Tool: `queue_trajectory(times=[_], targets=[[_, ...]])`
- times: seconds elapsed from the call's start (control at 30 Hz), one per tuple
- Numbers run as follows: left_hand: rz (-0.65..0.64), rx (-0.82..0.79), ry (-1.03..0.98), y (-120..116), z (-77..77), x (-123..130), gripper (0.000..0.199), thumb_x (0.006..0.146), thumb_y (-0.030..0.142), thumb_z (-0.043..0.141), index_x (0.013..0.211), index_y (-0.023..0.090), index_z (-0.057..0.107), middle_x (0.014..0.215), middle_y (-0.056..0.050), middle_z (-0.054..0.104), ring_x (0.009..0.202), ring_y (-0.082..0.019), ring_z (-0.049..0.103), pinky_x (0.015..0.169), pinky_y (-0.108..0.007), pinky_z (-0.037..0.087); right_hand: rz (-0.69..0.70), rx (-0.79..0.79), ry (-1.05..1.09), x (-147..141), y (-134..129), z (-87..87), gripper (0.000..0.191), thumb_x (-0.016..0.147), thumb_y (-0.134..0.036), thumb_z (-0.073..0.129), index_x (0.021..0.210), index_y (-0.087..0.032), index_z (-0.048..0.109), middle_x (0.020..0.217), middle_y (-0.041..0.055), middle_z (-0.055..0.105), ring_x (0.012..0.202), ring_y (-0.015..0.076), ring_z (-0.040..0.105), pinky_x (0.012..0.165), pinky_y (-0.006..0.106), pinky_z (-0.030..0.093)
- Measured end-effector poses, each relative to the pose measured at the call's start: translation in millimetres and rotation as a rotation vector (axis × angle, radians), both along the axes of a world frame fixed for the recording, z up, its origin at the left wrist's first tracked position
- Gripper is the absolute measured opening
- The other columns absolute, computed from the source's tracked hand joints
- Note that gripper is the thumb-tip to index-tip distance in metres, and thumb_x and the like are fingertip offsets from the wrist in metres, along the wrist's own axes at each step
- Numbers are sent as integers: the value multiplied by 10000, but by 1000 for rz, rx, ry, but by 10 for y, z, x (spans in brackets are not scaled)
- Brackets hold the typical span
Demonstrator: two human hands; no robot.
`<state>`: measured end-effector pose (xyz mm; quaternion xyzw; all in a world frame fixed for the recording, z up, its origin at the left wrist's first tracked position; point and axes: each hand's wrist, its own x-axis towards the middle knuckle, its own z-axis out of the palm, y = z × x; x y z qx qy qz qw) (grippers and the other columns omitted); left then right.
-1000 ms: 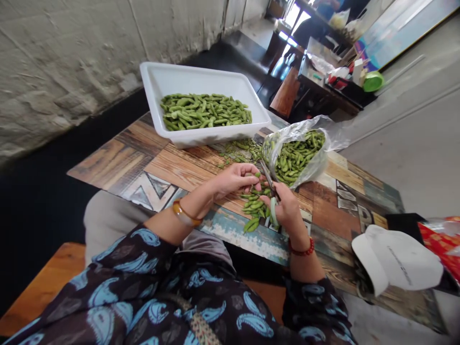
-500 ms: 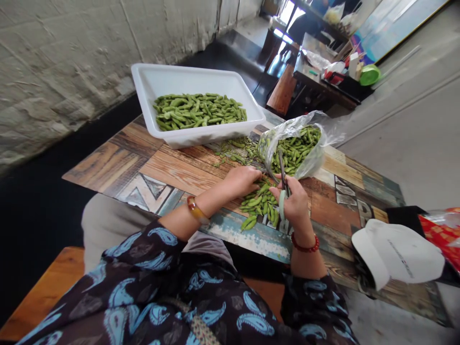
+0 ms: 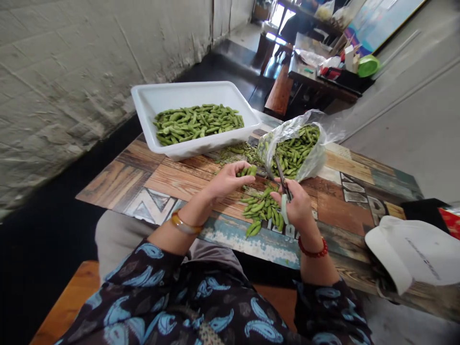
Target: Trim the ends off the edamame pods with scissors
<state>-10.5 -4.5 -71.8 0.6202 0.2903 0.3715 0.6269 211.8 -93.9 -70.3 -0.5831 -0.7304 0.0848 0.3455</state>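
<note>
Patterned planks cover the table [image 3: 230, 211], where the left hand [image 3: 233, 179] pinches green pods [image 3: 248, 171]. Just right of it, the right hand [image 3: 296, 203] grips scissors [image 3: 282, 179], a loose pile of pods [image 3: 261, 211] lying between and below both.

Tabletop [image 3: 181, 179]: patchwork wood-plank pattern, lettered panels. Observed directly upon it: white tub [image 3: 208, 142] at upper left of centre; green trimmings [image 3: 233, 155] just beside it; open clear bag [image 3: 313, 165] of pods, upper right of centre; loose green pods [image 3: 264, 209], centre; white cap [image 3: 413, 254], lower right.
</note>
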Motion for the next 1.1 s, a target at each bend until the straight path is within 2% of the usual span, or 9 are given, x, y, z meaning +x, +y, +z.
queue_trajectory(times=[0.13, 0.27, 0.43, 0.67, 0.87, 1.1], targets=[[-33, -85, -36, -108, 28, -54, 380, 783, 475, 728, 927, 124, 700, 862, -32, 658, 773, -133, 552, 742, -252, 425, 56, -34, -19, -9, 2, -31, 347, 928, -421, 621, 1188, -191, 628, 918, 76, 641, 877, 252, 625, 832, 408, 532], [-15, -17, 50, -114, 34, -66, 404, 825, 522, 665, 870, 124, 711, 757, -6, 614, 698, -116, 498, 674, -236, 398, 124, -89, -60, -3, 1, -37, 400, 924, -424, 625, 1238, -177, 606, 906, 71, 612, 854, 249, 608, 812, 406, 532], [-16, 44, 119, -94, 32, -72, 398, 841, 499, 651, 914, 119, 741, 769, -18, 645, 704, -127, 521, 661, -239, 406, 166, -132, -87, 13, -12, -41, 530, 849, -477, 715, 1281, -202, 579, 972, 83, 605, 886, 264, 596, 809, 414, 534], [-16, 73, 168, -101, 12, -74, 362, 844, 457, 640, 920, 121, 752, 789, -20, 676, 709, -130, 549, 682, -238, 432, 149, -111, -74, 14, -9, -36, 457, 886, -473, 677, 1236, -191, 595, 935, 74, 597, 868, 255, 589, 797, 399, 526], [-34, 181, 268, -93, 11, -48, 326, 857, 403, 610, 897, 118, 762, 860, -45, 727, 784, -156, 610, 749, -248, 461, 165, -55, -70, -32, -27, 9, 443, 904, -451, 665, 1250, -186, 590, 934, 74, 603, 856, 248, 594, 788, 388, 526], [-56, 192, 243, -98, -19, -9, 311, 871, 336, 557, 932, 114, 766, 907, -60, 756, 824, -170, 647, 770, -247, 486, 140, -174, -191, -101, -76, 55, 456, 891, -390, 695, 1291, -200, 584, 1024, 88, 632, 786, 219, 606, 701, 352, 511]])
